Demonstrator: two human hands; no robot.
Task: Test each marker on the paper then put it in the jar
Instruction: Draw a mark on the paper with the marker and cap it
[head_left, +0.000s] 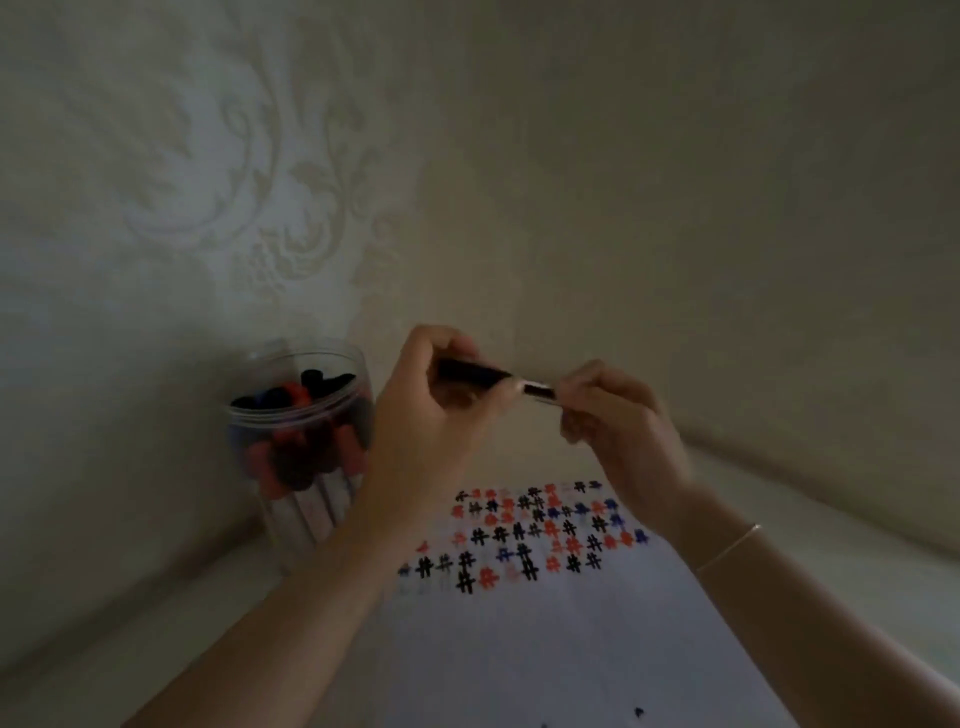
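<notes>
A black marker (470, 371) is gripped by left hand (441, 410) fingers, its cap (540, 391) pinched by right hand (618, 415); whether capping or uncapping cannot be told, so paper (545, 649) or jar (301, 441) comes next.

paper (519, 649): no words or digits; only hand-drawn "#" hash marks, in rows across the top part, in black, red/orange & blue; some faint/pale, blurred.
paper, near edge: a few small black spots, too small to read.
marker (475, 375): dark barrel, no print legible, blurred.
jar (291, 441): clear plastic, no label seen; markers inside w/ black, red, blue caps, no text legible.
wall (260, 182): embossed floral pattern, no lettering.
</notes>
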